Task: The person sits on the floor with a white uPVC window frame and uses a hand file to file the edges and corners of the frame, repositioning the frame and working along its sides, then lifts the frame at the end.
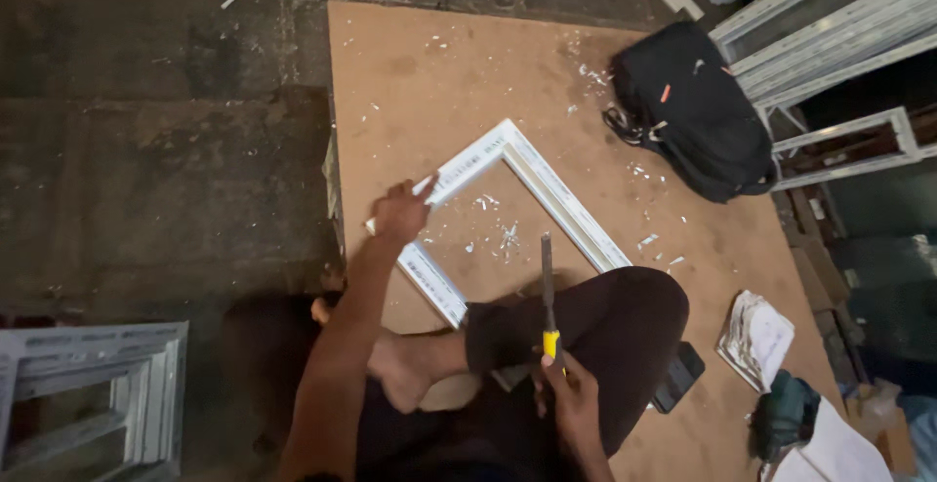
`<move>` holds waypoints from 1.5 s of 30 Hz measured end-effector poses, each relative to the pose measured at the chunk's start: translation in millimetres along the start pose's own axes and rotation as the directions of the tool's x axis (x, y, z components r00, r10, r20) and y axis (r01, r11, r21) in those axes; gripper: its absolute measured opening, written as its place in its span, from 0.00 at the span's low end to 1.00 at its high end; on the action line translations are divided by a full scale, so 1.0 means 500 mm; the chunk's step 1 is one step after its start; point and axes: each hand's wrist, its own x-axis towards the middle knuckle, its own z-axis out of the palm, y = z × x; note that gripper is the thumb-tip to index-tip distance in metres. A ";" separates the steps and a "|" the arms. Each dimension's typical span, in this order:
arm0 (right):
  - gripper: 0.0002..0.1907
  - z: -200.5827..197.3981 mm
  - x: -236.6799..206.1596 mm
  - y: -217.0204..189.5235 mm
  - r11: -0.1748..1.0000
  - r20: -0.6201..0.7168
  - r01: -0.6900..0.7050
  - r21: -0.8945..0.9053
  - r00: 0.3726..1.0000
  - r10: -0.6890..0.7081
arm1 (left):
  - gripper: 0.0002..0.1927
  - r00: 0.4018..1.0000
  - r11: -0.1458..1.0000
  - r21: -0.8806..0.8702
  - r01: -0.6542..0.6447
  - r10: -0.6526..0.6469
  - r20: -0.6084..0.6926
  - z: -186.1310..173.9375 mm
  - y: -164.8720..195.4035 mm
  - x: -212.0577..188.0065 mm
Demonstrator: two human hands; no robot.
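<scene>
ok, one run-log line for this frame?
left hand: gripping corner of white rectangular frame | right hand: holding yellow-handled chisel, blade up over frame | surface: brown board

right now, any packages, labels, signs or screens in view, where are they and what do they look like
Printed strip on the white frame: dark lettering band along the upper left rail, beside the left hand.
Folded papers: right on the brown board, a white and grey stack.
White sheet: bottom right corner, flat, plain.
No screens or signs show.
The right hand holds a chisel with a yellow handle.
</scene>
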 end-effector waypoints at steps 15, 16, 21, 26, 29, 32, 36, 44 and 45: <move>0.19 -0.037 -0.040 0.061 0.990 -0.097 0.023 0.136 0.995 -0.010 | 0.51 0.844 0.910 -0.080 0.407 -0.408 -0.349 0.041 0.033 -0.135; 0.19 -0.030 -0.033 0.054 0.990 -0.087 0.000 0.138 0.996 0.012 | 0.49 0.896 0.911 -0.082 0.404 -0.412 -0.162 0.066 0.076 -0.170; 0.19 -0.021 -0.021 0.019 0.985 -0.028 -0.081 0.150 0.996 0.086 | 0.34 0.980 0.985 -0.137 0.106 -0.081 0.180 0.085 0.142 -0.262; 0.19 -0.018 -0.024 0.007 0.997 0.052 -0.004 0.071 0.999 0.001 | 0.42 0.925 0.921 0.207 -0.331 0.360 -0.124 0.004 0.032 -0.175; 0.20 -0.011 -0.021 0.019 0.995 0.056 -0.012 0.102 0.998 0.007 | 0.35 0.918 0.904 0.160 -0.397 0.387 0.093 -0.018 -0.050 -0.133; 0.21 -0.012 -0.014 0.043 0.985 0.065 -0.013 0.171 0.998 0.002 | 0.32 0.860 0.846 0.200 -0.494 0.442 0.254 -0.022 -0.080 -0.106; 0.22 -0.037 -0.014 0.085 0.989 0.011 -0.060 0.135 0.998 0.059 | 0.36 0.758 0.748 0.158 -0.645 0.599 0.258 -0.037 -0.113 -0.093; 0.20 -0.061 -0.024 0.088 0.990 0.037 0.046 0.133 0.998 -0.052 | 0.43 0.663 0.643 0.164 -0.749 0.728 0.176 -0.028 -0.145 -0.076; 0.20 -0.056 -0.026 0.080 0.992 0.037 0.063 0.113 0.997 -0.067 | 0.42 0.706 0.681 0.188 -0.708 0.692 0.149 -0.018 -0.140 -0.087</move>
